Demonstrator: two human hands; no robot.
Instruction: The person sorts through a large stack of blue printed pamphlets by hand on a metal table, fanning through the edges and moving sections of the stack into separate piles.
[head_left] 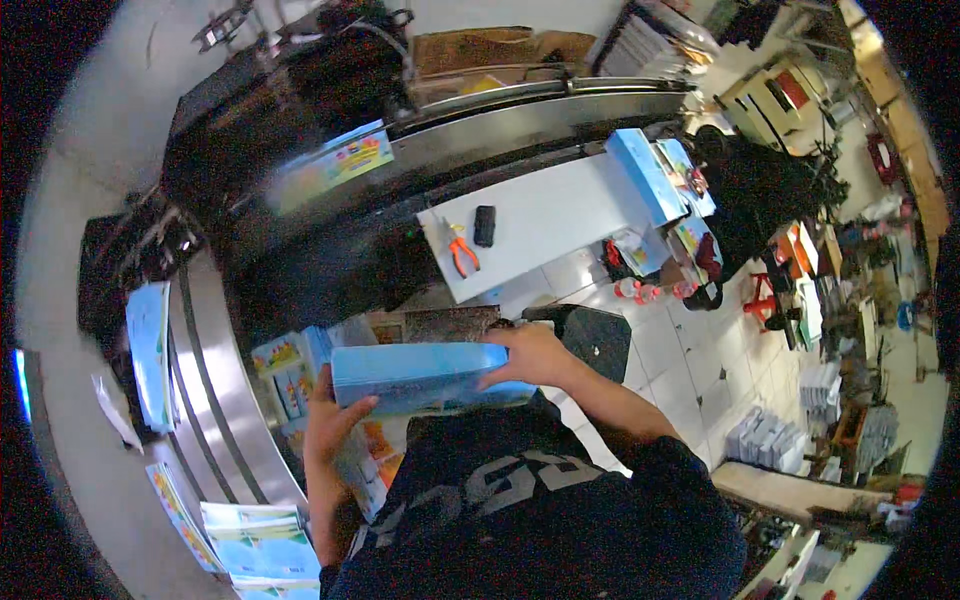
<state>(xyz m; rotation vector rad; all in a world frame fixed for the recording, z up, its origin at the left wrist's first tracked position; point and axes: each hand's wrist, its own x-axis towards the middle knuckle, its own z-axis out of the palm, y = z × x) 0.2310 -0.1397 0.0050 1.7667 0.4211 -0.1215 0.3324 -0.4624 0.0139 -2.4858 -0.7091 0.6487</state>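
Note:
A thick stack of light-blue printed sheets [415, 368] is held crosswise in front of my body. My left hand [332, 420] grips its left end, with the thumb laid along the near side. At the opposite end, my right hand [530, 358] is closed over the top corner. Just beyond and below the stack lie more colourful printed sheets [285, 372], partly hidden by it and by my left arm.
Ahead is a white tabletop [540, 220] bearing orange-handled pliers [463, 255], a small black object [485, 226] and a blue stack [648, 178]. A dark machine [320, 240] stands left of it. Steel rails [215, 385] and printed piles [262, 540] line my left. Bundled paper [765, 440] sits at right.

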